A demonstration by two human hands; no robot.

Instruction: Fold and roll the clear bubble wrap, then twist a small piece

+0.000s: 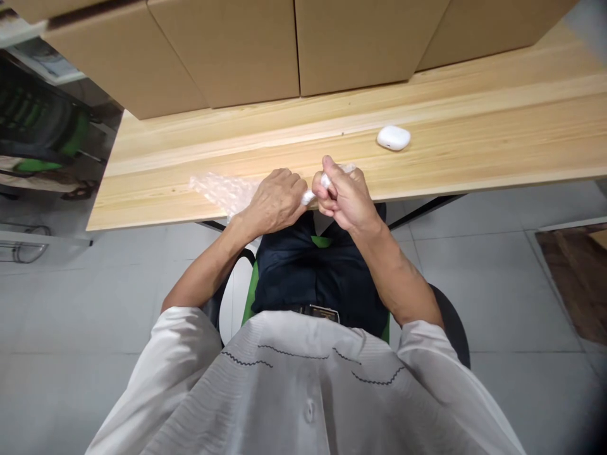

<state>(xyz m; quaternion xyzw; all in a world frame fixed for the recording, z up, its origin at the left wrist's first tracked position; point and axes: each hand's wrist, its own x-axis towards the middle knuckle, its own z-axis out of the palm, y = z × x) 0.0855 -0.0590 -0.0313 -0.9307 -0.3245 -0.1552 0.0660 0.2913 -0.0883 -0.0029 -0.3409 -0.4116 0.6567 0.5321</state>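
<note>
A sheet of clear bubble wrap [222,192] lies partly on the table's front edge and runs into my left hand [279,197], which is closed on it. Close beside it, my right hand [348,196] is a fist with the thumb pressed on top. A bunched, whitish piece of the wrap [308,197] spans the small gap between both hands, and more of it shows through the right fingers. Both hands are at the table edge, above my lap. A white earbud case [393,138] sits on the table to the right, apart from my hands.
Several brown cardboard boxes [251,50] stand in a row along the back of the wooden table [474,126]. A chair with green parts [57,133] is at the far left. A brown mat-like surface [578,278] shows on the floor at right.
</note>
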